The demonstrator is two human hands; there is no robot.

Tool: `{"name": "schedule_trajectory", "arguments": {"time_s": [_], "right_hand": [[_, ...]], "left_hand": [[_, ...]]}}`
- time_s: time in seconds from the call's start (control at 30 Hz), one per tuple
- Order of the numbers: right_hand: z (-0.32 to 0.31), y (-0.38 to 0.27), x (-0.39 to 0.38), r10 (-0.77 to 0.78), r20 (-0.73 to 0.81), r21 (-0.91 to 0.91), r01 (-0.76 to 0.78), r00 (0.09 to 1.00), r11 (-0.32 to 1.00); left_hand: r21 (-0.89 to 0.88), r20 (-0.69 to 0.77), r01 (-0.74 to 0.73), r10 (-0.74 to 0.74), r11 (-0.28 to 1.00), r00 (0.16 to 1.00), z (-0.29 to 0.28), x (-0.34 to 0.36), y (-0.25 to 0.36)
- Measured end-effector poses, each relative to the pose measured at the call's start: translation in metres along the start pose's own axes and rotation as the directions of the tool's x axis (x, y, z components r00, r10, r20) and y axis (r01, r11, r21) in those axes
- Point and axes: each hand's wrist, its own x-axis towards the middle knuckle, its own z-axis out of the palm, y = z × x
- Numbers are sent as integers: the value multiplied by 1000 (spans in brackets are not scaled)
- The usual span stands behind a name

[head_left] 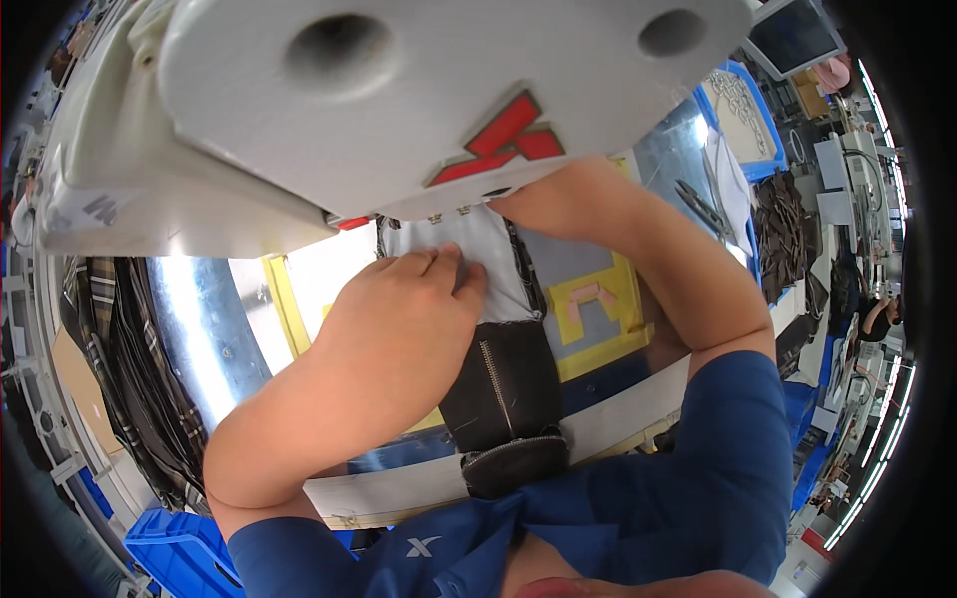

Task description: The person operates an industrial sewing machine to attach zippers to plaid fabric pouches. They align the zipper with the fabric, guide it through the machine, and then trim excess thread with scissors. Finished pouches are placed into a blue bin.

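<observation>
A white sewing machine head (359, 110) with a red emblem fills the upper view. Beneath it lies a white cloth piece (503, 274) with frayed dark edges, joined to a black piece (478, 384) with zippers running along and across it. My left hand (419, 294) presses on the white cloth with bent, closed fingers. My right hand (543, 199) reaches under the machine head from the right, its fingertips hidden behind the head. Yellow tape (568, 364) borders a grey plate around the work.
Dark plaid and black pieces (135, 369) hang at the left, above a blue crate (179, 548). At the right are snips (698, 204), a blue tray (738, 115), brown pieces (783, 234) and a screen (793, 30). Part of another person (877, 314) shows far right.
</observation>
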Motion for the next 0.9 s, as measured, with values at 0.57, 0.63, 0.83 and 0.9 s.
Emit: {"name": "schedule_trajectory", "arguments": {"time_s": [0.57,0.63,0.83,0.9], "right_hand": [[5,5,5,28,34,-42,-27,999,999],[6,5,5,44,51,-23,-43,998,999],[12,-1,6,13,-4,-3,-13,1000,1000],[7,2,4,-3,11,-2,3,1000,1000]], "left_hand": [[30,-38,-2,3,1000,999,2,-2,5],[3,11,17,-17,1000,1000,-2,-1,6],[26,159,77,-80,997,984,-6,-4,9],[1,121,63,-62,998,991,-4,-4,8]]}}
